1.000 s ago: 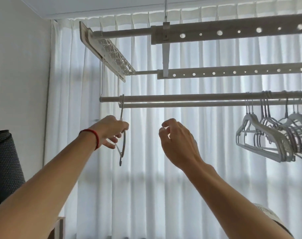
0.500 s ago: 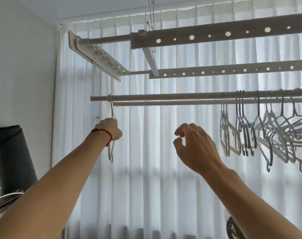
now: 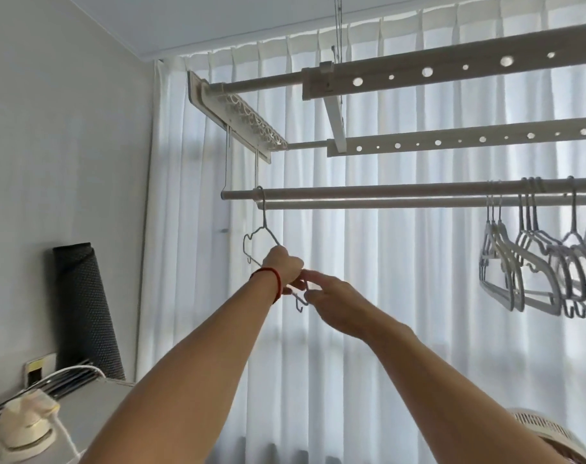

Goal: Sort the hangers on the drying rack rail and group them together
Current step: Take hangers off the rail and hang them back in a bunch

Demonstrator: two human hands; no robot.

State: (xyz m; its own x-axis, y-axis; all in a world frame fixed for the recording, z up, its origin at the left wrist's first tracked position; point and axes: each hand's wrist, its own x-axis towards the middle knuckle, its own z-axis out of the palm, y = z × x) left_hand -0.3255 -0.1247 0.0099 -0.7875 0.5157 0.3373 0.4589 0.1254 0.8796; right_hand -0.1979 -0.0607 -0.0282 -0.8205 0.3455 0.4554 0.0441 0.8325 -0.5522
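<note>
At the far left, a small pale appliance (image 3: 23,426) with a white cord sits on a grey desk (image 3: 94,403), and behind it a dark rolled mat (image 3: 87,313) leans upright against the wall. White curtains (image 3: 368,262) cover the window behind everything.

Overhead hangs the drying rack, its perforated bars (image 3: 452,67) running off to the right. Beneath them, the lower rail (image 3: 385,190) stretches across the view, with a second rod just behind and slightly below it.

Near the rail's left end, a single thin wire hanger (image 3: 256,234) hangs by its hook from the rail, well apart from the others. The left hand (image 3: 283,267), with a red band (image 3: 277,283) around its wrist, reaches up with its grip clenched around the hanger's right shoulder, the fingers curled over the wire. The hanger's lower right end, with a small hook, pokes out below the fingers.

Just to the right, the right hand (image 3: 332,303) meets the left one, fingertips touching the hanger's lower end. Its fingers look pinched toward the wire, but whether this grip actually holds it cannot be told.

Far to the right, a cluster of white plastic hangers (image 3: 532,262) hangs bunched together on the rails, some overlapping and tilted, running out of the frame's edge.

In the bottom right corner, part of a pale, ribbed round object (image 3: 546,430) shows behind the right forearm.
</note>
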